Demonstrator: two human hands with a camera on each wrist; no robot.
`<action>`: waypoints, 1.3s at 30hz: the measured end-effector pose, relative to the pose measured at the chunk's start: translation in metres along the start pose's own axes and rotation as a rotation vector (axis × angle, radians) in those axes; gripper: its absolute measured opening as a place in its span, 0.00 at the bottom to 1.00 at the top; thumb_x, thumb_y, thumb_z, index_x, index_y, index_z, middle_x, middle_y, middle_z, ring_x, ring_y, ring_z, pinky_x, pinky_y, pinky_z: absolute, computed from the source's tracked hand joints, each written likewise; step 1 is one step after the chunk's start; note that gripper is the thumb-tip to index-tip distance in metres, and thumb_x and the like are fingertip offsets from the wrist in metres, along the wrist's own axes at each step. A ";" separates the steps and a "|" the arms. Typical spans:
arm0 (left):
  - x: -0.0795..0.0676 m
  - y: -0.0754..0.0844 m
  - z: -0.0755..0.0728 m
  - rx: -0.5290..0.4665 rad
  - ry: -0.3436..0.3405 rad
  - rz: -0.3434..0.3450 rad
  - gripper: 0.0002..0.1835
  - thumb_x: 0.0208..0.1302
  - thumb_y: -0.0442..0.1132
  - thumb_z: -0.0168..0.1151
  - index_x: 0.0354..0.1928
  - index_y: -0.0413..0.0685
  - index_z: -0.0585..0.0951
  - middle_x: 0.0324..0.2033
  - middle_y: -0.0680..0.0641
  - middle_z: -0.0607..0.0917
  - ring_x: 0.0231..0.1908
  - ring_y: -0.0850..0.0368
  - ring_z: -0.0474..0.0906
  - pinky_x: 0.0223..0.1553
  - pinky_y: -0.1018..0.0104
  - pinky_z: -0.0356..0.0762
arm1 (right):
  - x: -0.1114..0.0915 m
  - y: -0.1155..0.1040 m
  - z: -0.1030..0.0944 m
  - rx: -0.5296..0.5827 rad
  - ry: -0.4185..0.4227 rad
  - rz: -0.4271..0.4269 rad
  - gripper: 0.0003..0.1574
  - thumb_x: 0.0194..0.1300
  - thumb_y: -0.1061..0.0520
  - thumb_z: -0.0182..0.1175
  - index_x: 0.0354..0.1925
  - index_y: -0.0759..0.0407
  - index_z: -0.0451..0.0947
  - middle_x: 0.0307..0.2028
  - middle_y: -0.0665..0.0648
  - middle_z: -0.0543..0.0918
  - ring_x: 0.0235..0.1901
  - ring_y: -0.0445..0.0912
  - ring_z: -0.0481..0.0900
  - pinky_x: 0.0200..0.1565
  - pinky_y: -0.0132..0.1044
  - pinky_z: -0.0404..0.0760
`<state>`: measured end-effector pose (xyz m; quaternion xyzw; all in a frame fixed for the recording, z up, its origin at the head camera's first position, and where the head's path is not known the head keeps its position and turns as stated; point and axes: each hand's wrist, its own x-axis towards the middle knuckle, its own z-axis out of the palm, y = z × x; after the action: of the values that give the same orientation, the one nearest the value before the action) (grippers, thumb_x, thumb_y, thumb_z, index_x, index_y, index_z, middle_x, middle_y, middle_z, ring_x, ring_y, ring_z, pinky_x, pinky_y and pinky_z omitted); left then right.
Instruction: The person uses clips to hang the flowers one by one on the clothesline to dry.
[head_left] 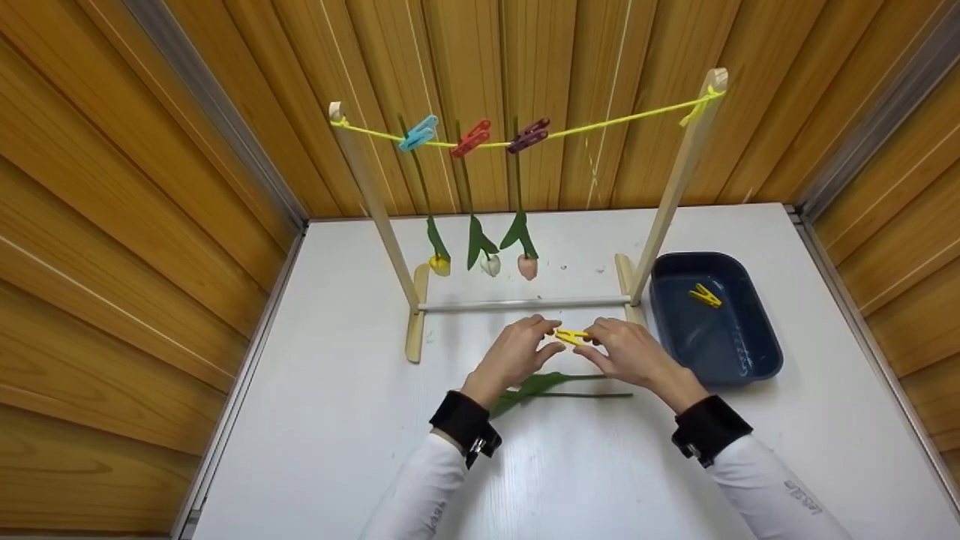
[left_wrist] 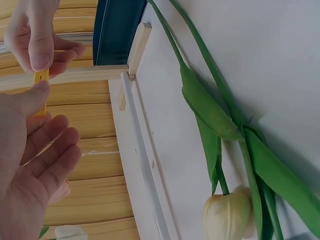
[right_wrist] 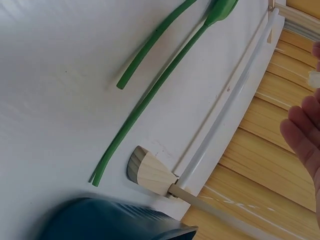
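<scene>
Between both hands, above the table, is a yellow clothespin (head_left: 571, 337). My right hand (head_left: 634, 352) pinches its right end between thumb and fingers. The left hand (head_left: 517, 349) has thumb and fingertips at the other end; in the left wrist view its thumb presses on the clothespin (left_wrist: 41, 76) while the other fingers are loosely bent. Below the hands, two tulips lie on the table, with green leaves (head_left: 536, 386) and stems pointing right. One cream tulip head (left_wrist: 227, 217) shows in the left wrist view. In the right wrist view only part of the right hand (right_wrist: 307, 125) appears.
A yellow line (head_left: 600, 125) spans two wooden posts. Blue (head_left: 418, 133), red (head_left: 472, 139) and purple clothespins (head_left: 529, 136) hold yellow (head_left: 439, 265), white (head_left: 490, 265) and pink tulips (head_left: 528, 268) upside down. A dark blue basin (head_left: 765, 352) at right contains another yellow clothespin (head_left: 705, 295).
</scene>
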<state>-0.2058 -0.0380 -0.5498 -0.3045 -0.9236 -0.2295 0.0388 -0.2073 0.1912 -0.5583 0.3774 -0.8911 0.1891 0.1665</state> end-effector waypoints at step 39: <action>-0.006 -0.008 0.068 0.359 -0.350 -0.019 0.08 0.67 0.47 0.65 0.41 0.52 0.84 0.39 0.51 0.83 0.39 0.57 0.79 0.38 0.67 0.80 | -0.011 0.021 -0.008 0.025 0.137 0.131 0.08 0.60 0.58 0.70 0.27 0.58 0.82 0.18 0.50 0.74 0.19 0.38 0.64 0.23 0.30 0.66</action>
<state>-0.2006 -0.0166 -0.6154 -0.3192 -0.9451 -0.0060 -0.0705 -0.2144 0.2154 -0.5603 0.3066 -0.8980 0.2360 0.2094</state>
